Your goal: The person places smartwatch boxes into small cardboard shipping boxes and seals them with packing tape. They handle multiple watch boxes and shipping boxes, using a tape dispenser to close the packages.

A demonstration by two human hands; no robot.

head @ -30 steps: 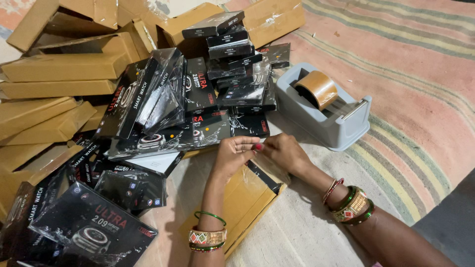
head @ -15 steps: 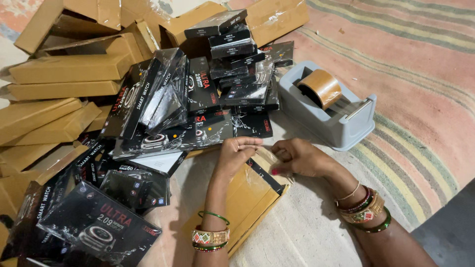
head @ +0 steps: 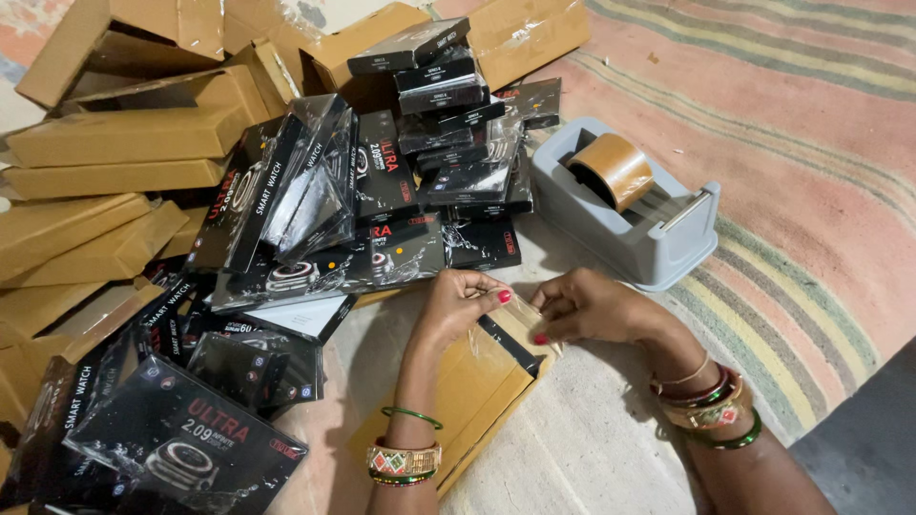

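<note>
A flat brown cardboard mailer box (head: 482, 386) lies on the cloth in front of me, with a black box showing at its far open end. My left hand (head: 458, 303) pinches the flap at that end, fingers bent. My right hand (head: 587, 307) grips the same flap edge from the right, where a strip of clear tape shines between both hands. Bangles circle both wrists.
A grey tape dispenser (head: 637, 231) with a brown tape roll (head: 612, 169) stands just beyond my right hand. Several black shrink-wrapped boxes (head: 315, 200) are heaped to the left and ahead. Empty brown cardboard cartons (head: 114, 153) pile along the left and top. A striped rug (head: 811, 162) lies right.
Both hands have slid a little right and toward me along the mailer's end. They have spread apart, the right one now beside the flap's right corner.
</note>
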